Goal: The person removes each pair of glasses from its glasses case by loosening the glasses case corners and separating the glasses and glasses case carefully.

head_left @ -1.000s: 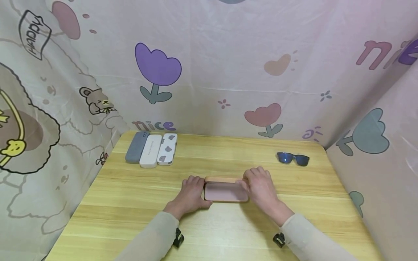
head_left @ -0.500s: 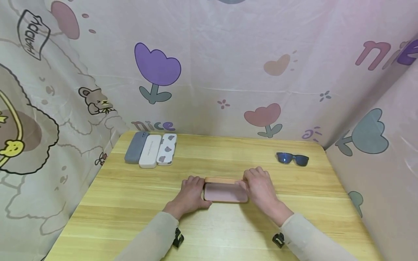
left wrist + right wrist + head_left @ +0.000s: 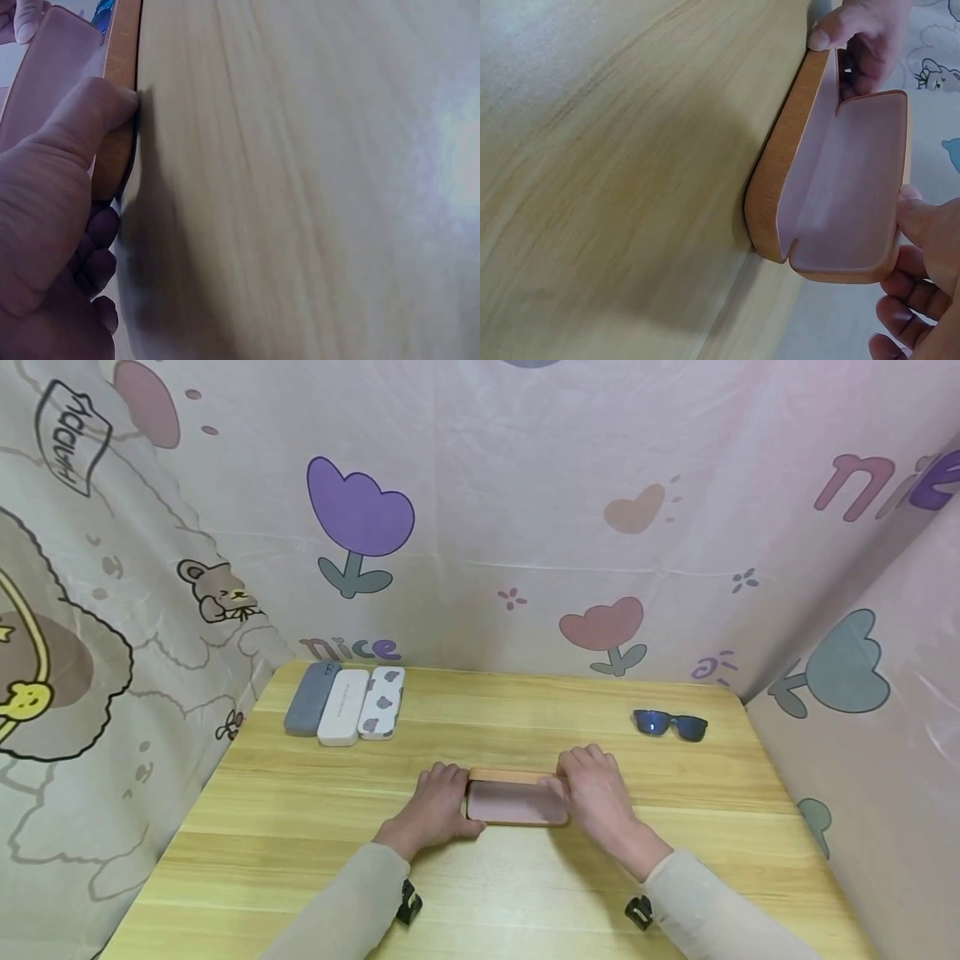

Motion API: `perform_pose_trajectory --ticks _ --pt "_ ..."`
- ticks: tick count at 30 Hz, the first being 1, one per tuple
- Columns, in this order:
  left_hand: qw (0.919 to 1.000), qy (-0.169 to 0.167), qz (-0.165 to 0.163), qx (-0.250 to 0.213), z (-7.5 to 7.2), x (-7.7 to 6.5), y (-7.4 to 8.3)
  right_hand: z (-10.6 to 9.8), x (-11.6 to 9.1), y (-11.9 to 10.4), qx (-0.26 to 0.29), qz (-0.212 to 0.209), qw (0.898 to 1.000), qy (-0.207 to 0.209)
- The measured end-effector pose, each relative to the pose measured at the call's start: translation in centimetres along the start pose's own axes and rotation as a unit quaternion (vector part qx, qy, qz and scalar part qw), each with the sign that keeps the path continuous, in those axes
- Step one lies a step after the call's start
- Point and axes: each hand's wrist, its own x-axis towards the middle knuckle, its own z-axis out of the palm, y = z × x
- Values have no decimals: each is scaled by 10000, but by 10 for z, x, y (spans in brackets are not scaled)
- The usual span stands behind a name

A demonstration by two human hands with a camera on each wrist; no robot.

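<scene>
An orange-brown glasses case [image 3: 517, 802] with a pale pink lining stands opened on the table, its lid [image 3: 855, 187] raised at the back. My left hand [image 3: 438, 802] grips the left end of the base, the thumb [image 3: 105, 105] pressed on the front wall and the other fingers curled behind. At the right end, my right hand [image 3: 597, 789] pinches the raised lid's edge, thumb inside in the head view. The part of the lining that shows holds nothing. In the right wrist view, the right hand [image 3: 930, 255] is at the near lid corner and the left hand [image 3: 866, 37] at the far end.
Dark sunglasses with blue lenses [image 3: 670, 725] lie at the back right of the wooden table [image 3: 247, 827]. Three closed cases stand side by side at the back left: grey-blue [image 3: 311, 702], white [image 3: 343, 706] and bear-patterned [image 3: 383, 703]. A printed curtain [image 3: 480, 485] hangs behind the table.
</scene>
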Motion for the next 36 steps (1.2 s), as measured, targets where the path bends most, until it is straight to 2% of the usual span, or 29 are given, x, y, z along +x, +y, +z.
perform_pose_trajectory --ticks 17,36 --pt "10000 21 -14 -48 1 0 0 -2 -5 -3 65 188 9993 -327" --pt "10000 14 -39 -84 -1 -1 1 4 -11 -3 23 74 9999 -99"
